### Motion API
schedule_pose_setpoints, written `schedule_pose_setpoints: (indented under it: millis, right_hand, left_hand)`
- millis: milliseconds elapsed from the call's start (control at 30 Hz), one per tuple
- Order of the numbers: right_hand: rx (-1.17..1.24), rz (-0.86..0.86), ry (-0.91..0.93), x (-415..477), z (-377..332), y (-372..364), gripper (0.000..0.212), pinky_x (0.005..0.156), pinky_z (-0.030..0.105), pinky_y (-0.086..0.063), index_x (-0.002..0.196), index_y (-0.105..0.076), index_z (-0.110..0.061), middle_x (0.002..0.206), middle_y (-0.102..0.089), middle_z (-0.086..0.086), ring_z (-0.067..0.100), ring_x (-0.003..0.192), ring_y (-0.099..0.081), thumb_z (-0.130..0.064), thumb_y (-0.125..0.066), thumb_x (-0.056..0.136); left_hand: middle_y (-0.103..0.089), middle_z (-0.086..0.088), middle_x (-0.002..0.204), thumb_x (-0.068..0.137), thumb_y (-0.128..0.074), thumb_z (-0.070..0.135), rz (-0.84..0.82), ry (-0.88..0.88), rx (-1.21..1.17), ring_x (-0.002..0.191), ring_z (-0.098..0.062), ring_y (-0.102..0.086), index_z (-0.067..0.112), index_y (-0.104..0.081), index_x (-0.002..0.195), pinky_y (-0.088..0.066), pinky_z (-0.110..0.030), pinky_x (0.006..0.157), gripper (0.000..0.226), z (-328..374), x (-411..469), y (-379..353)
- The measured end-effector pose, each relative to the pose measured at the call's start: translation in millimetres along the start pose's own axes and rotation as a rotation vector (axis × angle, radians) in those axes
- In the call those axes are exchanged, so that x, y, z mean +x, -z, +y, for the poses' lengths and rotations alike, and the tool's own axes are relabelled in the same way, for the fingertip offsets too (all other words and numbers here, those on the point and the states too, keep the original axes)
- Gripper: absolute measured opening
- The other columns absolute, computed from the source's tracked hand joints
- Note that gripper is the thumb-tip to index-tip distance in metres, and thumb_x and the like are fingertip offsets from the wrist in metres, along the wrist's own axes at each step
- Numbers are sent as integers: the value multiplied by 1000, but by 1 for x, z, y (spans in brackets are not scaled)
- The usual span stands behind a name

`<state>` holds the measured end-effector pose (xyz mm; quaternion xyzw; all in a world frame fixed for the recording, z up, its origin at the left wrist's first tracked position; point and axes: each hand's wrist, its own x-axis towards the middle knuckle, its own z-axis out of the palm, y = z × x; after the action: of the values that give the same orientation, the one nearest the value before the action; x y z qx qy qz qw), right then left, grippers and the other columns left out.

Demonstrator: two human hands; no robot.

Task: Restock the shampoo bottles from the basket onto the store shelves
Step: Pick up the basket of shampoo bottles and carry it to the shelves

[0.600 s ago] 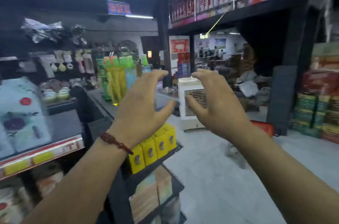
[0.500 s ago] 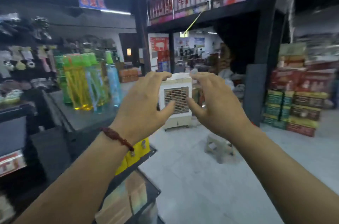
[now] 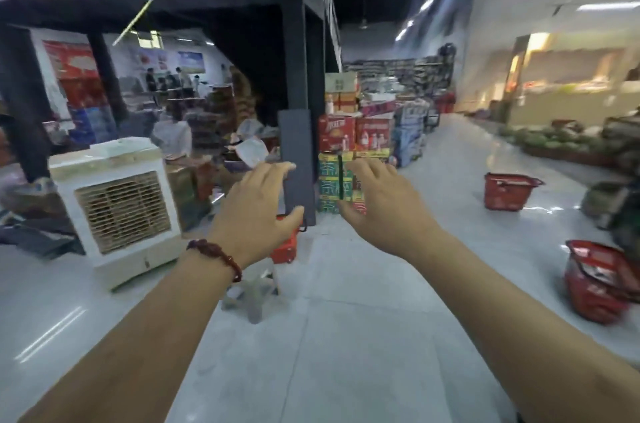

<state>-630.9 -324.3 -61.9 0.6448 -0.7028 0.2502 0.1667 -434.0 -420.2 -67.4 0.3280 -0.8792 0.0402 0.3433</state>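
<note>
**A:** What are your hands doing?

**B:** Your left hand (image 3: 256,211) and right hand (image 3: 384,208) are raised in front of you over the floor (image 3: 346,336), near each other but apart. On both, the fingers (image 3: 273,168) are loosely curved and spread wide from the thumbs. They hold nothing.

**A:** Why hold them that way?

**B:** It looks like a ready pose to me. Each hand is shaped roughly for a bottle, so you can grab one once a basket is in reach.

**A:** Where is the shampoo?

**B:** No bottle shows. Three red baskets stand on the floor. The middle basket (image 3: 285,249) is partly hidden behind your left hand. The far basket (image 3: 509,190) sits off to the right. The near basket (image 3: 599,280) is at the right edge and has something inside, too blurred to name. I cannot tell which one carries the shampoo.

**A:** And the shelves?

**B:** Only the far shelves (image 3: 408,73) show, down the aisle. Ahead of you are an air cooler (image 3: 117,204) on the left, a black pillar (image 3: 298,145) and stacked cartons (image 3: 349,135). You are probably between trips, so go to a basket first.
</note>
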Motion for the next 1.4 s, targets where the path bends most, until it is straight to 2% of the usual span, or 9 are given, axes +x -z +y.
schedule_pose_setpoints:
  millis: [200,433,600,767,1033,1200,1400]
  right_hand:
    - [-86,-68,-214,66,121,-75,56,99,42,-45,144,-38,-22,143,-45,1,26,124,-49,-46,-54,96]
    - [-153,-88,-417,178,253,-154,62,103,42,-44,147,-38,-19,147,-42,3,28,130,-46,-47,-56,95]
    - [-158,-52,-581,235,357,-194,61,103,36,-43,147,-37,-21,148,-42,-1,23,130,-47,-48,-55,96]
    - [-211,-28,-689,274,489,-238,62,105,36,-43,148,-36,-21,150,-42,-2,22,131,-46,-49,-55,96]
    - [-216,-97,-738,373,727,-291,62,105,38,-44,148,-36,-20,149,-43,1,23,129,-48,-49,-55,96]
    - [-261,-121,-733,449,858,-311,61,103,38,-45,148,-36,-20,146,-46,2,24,127,-49,-48,-55,96]
    - [-391,-215,-692,525,1002,-394,56,103,38,-43,143,-39,-20,147,-44,1,25,129,-47,-50,-50,97]
  left_hand:
    - [-49,1,135,89,-60,45,-111,-60,-79,123,-22,-47,24,-37,142,-41,-42,104,62,-27,115,-149]
    - [-51,3,132,88,-57,50,-226,-225,-183,118,-19,-50,26,-39,139,-45,-41,102,59,-47,287,-306]
    - [-49,5,135,89,-54,51,-309,-354,-251,123,-19,-48,27,-39,141,-40,-37,106,59,-26,402,-417]
    - [-50,3,135,90,-54,51,-334,-457,-285,124,-19,-47,26,-39,142,-40,-39,106,59,14,505,-543]
    - [-49,2,141,88,-53,54,-463,-482,-257,127,-21,-47,27,-38,142,-39,-39,105,63,86,683,-745]
    - [-49,1,140,89,-54,52,-446,-475,-257,127,-22,-47,25,-38,142,-36,-38,106,61,112,796,-834]
    - [-50,4,139,89,-50,57,-461,-445,-262,127,-20,-47,26,-39,143,-34,-37,110,63,128,905,-985]
